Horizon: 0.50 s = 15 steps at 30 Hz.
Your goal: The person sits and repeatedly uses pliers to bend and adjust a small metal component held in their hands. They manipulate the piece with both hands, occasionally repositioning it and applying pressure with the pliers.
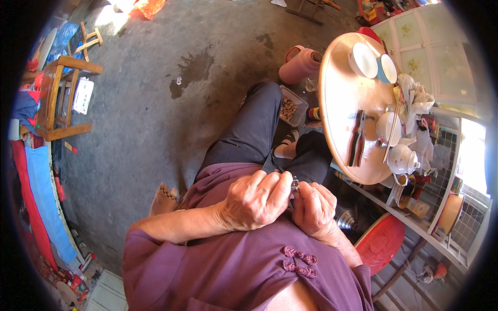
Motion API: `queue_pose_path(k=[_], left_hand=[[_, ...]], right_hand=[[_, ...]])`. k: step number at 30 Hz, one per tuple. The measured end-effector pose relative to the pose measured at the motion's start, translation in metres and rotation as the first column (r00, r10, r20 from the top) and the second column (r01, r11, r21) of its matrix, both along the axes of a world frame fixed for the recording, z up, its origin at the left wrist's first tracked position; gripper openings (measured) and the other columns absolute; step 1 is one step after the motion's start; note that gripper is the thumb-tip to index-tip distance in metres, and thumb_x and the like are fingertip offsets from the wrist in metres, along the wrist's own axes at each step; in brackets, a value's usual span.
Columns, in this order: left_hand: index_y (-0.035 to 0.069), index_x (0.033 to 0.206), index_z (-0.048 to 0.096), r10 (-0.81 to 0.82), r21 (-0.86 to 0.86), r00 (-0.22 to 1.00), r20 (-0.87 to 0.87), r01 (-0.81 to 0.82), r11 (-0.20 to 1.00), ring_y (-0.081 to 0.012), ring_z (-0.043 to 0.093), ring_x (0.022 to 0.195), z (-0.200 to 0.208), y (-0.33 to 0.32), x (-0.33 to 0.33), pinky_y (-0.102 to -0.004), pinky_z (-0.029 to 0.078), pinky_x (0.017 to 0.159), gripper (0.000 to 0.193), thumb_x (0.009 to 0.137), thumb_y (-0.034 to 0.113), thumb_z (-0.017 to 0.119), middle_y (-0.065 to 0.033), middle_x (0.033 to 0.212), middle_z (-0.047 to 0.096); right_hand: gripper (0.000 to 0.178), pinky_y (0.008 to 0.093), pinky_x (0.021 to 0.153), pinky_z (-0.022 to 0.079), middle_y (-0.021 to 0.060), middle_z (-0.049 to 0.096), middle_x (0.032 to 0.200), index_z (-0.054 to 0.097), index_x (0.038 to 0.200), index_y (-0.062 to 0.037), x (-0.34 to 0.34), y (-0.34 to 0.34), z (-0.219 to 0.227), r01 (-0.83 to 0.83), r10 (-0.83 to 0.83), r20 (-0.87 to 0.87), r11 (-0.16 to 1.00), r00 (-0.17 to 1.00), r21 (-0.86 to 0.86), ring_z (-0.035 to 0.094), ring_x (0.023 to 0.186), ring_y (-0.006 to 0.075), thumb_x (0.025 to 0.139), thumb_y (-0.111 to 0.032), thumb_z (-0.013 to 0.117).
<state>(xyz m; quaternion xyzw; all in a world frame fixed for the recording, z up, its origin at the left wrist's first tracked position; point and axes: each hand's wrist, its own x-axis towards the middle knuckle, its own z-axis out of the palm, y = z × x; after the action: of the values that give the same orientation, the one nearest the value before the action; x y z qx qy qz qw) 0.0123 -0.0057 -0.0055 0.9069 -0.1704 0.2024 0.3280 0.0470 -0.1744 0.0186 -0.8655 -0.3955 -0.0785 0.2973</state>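
Observation:
My left hand [259, 199] and my right hand [314, 210] meet in front of my purple shirt, above my lap. Both are closed, with thumbs and fingers pinched together. Between them shows a small shiny metal piece [294, 185]; its kind is mostly hidden by the fingers. Just beyond the hands a dark strap [269, 165] lies over my lap; whether it joins the metal piece I cannot tell. To the right, a pair of pliers [357, 139] with reddish handles rests on the round wooden table [337, 88], apart from both hands.
On the table stand white bowls [362, 60], a teapot [402, 159] and chopsticks [392, 127]. A pink thermos jug [300, 65] and a bin of brown nuts [292, 109] are on the floor beyond my knees. A wooden stool [52, 98] stands far left; a red round lid [381, 242] leans at the right.

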Motion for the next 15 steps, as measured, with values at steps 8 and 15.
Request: queue_pose_path(k=[8, 15], left_hand=[[-0.005, 0.102, 0.059, -0.029, -0.077, 1.000, 0.005, 0.030, 0.997, -0.0217, 0.058, 0.059, -0.0008, 0.0029, -0.0001, -0.0298, 0.048, 0.051, 0.032, 0.077, 0.014, 0.065, -0.0103, 0.078, 0.061], [-0.005, 0.100, 0.057, -0.091, -0.217, 0.984, -0.155, 0.055, 0.974, -0.0275, 0.060, 0.060, -0.0027, 0.0065, -0.0019, -0.0349, 0.051, 0.056, 0.030, 0.079, 0.015, 0.064, -0.0134, 0.074, 0.059]], right_hand=[[0.021, 0.0326, 0.054, 0.049, 0.0135, 0.060, 0.073, 0.058, 0.088, 0.0043, -0.0023, -0.0038, 0.0023, -0.006, 0.006, -0.079, 1.000, 0.997, 0.009, 0.059, 0.057, 0.0254, 0.068, 0.007, 0.064], [0.034, 0.0333, 0.061, 0.051, 0.0165, 0.062, 0.086, 0.057, 0.102, 0.0051, -0.0040, 0.0015, 0.0046, 0.123, -0.078, -0.349, 0.986, 0.934, 0.108, 0.062, 0.069, 0.0292, 0.070, 0.006, 0.069]])
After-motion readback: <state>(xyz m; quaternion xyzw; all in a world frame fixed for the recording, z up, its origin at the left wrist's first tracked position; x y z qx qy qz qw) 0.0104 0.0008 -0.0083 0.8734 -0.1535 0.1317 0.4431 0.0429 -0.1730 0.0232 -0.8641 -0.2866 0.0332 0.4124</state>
